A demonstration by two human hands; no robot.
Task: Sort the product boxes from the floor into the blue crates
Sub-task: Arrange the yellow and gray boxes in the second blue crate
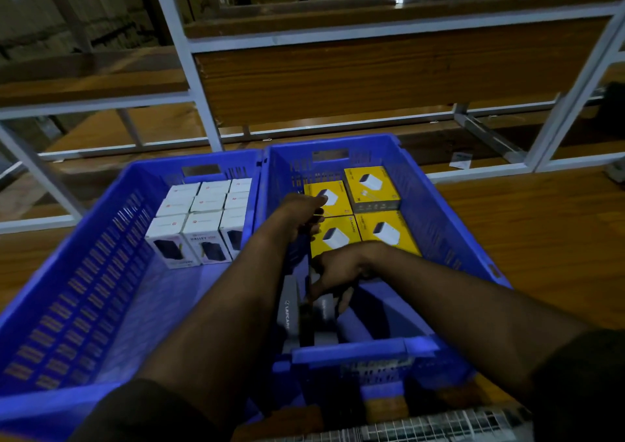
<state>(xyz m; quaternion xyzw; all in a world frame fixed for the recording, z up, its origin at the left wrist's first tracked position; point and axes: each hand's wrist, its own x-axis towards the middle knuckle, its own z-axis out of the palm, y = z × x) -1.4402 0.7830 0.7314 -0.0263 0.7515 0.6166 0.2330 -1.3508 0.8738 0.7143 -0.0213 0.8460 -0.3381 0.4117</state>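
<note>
Two blue crates stand side by side on a wooden surface. The left crate (84,238) holds several white product boxes (203,218) packed at its far end. The right crate (439,211) holds several yellow boxes (372,187) at the far end and grey boxes (291,309) standing on edge near me. My left hand (304,213) reaches into the right crate beside the yellow boxes, fingers curled; what it grips is hidden. My right hand (341,272) is lower in the same crate, its fingers pinched on a grey box (324,309).
A white metal shelf frame (199,79) with wooden boards rises just behind the crates. A small white paper (460,160) lies on the lower shelf at right. Stacked cartons fill the dark background. A patterned strip (422,428) runs along the bottom edge.
</note>
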